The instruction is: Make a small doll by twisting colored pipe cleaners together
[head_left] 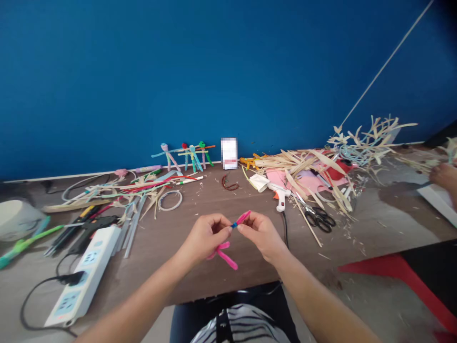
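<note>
At the wooden table (153, 259) | hands (205, 238) together, pinching pink pipe cleaner (227, 259) | card (229, 153) blurred, unreadable

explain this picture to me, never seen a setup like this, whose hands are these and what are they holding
There is no machine here. These are a person's own bare hands, and the single picture comes from a camera worn on the head, looking forward and down. The left hand and right hand both pinch a pink pipe cleaner with a blue section, and more pink pieces hang below it. On the brown table lie a white power strip, a white glue gun, black-handled scissors and a heap of pale dry plant strips. Small pipe-cleaner figures stand by the blue wall. At the right edge is another person's hand.
</note>
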{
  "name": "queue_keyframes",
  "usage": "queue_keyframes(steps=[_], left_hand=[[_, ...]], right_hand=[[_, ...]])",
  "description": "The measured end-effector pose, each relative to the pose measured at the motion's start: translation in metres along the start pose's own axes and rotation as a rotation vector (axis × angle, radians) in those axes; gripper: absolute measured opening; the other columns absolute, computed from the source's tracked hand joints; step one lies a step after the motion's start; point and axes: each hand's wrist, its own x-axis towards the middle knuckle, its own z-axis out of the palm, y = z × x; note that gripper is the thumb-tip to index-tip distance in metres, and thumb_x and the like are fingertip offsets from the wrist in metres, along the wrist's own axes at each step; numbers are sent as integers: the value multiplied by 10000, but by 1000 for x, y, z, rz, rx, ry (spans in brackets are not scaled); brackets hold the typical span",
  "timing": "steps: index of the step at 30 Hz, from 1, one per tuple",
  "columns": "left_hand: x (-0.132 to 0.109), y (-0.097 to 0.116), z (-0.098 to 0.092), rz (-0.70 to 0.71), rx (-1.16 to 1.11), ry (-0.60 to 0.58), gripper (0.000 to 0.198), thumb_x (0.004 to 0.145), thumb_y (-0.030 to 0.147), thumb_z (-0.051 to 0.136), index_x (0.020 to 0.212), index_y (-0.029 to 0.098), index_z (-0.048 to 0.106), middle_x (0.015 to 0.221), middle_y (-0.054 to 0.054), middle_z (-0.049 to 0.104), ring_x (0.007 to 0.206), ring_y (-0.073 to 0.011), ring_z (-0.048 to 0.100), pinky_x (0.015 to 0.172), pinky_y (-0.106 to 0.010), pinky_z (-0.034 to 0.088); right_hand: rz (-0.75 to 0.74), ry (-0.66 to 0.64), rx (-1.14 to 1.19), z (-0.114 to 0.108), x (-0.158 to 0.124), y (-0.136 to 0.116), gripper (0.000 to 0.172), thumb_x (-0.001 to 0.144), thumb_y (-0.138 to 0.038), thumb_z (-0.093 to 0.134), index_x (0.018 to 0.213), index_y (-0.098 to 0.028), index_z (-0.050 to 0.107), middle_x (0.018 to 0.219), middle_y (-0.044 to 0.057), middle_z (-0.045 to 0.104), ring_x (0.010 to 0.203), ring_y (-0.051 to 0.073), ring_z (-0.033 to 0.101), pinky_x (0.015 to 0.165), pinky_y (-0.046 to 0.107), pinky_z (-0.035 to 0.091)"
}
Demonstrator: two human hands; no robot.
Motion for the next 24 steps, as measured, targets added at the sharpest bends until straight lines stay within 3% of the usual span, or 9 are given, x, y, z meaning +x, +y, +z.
queue_keyframes(steps=[5,8,11,14,18,24], left_hand=[[-1,1,2,9,-11,-25,150,660,242,540,676,106,602,533,22,519,463,-61,414,446,-175,334],[-2,1,1,-20,-93,-53,188,671,282,552,683,106,616,521,21,510,442,-59,401,418,-179,320],[-1,-3,-1,-79,-273,-164,193,659,299,593,646,107,612,491,25,511,422,-49,398,408,-171,312],[1,-6,-3,-146,-458,-284,177,621,275,646,598,103,613,490,13,542,431,-44,436,430,-160,333],[2,-6,-5,-253,-606,-412,171,575,256,682,578,93,634,481,-6,566,408,-42,467,397,-141,325],[-1,-3,-6,-323,-694,-469,186,515,253,718,559,92,637,492,-15,588,395,-47,485,379,-139,332]], right_hand=[[-62,-10,-75,-3,1,4,88,687,-197,575,626,-153,530,554,-47,454,520,72,379,507,201,308],[-105,-35,-36,-5,0,5,26,692,-161,577,711,-166,560,597,-41,481,550,76,409,523,196,326],[-130,-131,78,-7,-1,1,147,686,-146,596,824,-194,580,675,-29,518,611,85,467,580,207,366],[-154,-291,136,-9,-1,-6,82,699,-147,593,771,-185,590,697,-18,521,633,94,504,614,228,387],[-250,-404,40,-11,-1,-15,65,712,-130,582,762,-171,588,716,-7,512,652,95,500,621,228,380],[-396,-408,-149,-13,-1,-19,46,714,-137,579,751,-163,580,746,6,495,693,105,477,658,244,374]])
